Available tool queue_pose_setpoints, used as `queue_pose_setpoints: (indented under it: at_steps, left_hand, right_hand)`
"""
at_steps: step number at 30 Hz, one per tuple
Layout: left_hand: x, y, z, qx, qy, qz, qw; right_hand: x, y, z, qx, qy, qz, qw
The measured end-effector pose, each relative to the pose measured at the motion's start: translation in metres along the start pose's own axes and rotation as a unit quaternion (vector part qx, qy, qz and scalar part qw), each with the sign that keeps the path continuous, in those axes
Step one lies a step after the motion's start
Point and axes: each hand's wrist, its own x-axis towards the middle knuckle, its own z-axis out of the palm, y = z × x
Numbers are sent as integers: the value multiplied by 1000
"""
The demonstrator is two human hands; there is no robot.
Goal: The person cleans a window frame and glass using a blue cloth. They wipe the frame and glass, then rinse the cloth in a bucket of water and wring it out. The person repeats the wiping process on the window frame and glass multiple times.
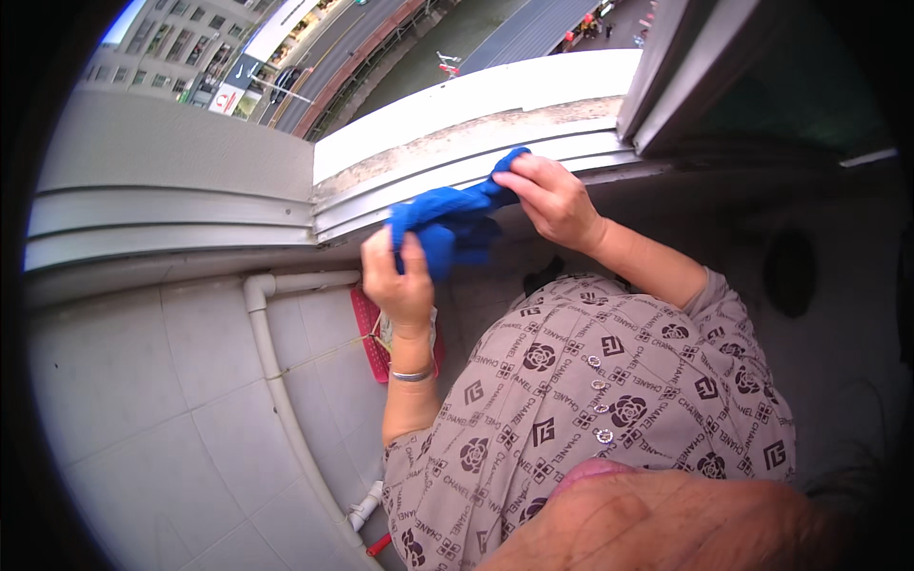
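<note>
A blue cloth [446, 214] is stretched between my two hands, in front of the metal track of a window sill [471, 175]. My left hand [396, 285] pinches its near left end between thumb and fingers. The far right end, bunched up, is gripped by my right hand [553, 200], which is over the inner edge of the track. The middle of the cloth hangs in loose folds and looks blurred. Whether the cloth touches the track I cannot tell.
White plastic pipe [268, 342] runs along the tiled wall [214, 428] at the left. A pink plastic basket [369, 335] sits below my left forearm, with a cord [321, 355] tied to the pipe. Window frames [678, 78] stand at the right. Beyond the sill, a street [335, 50] lies far below.
</note>
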Motion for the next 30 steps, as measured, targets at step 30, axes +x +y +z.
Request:
queue_pose_setpoints:
  at_steps: [30]
  left_hand:
    - [6, 24, 122, -506, -291, -216, 782]
  right_hand:
    - [3, 8, -46, 300, -113, 370, 872]
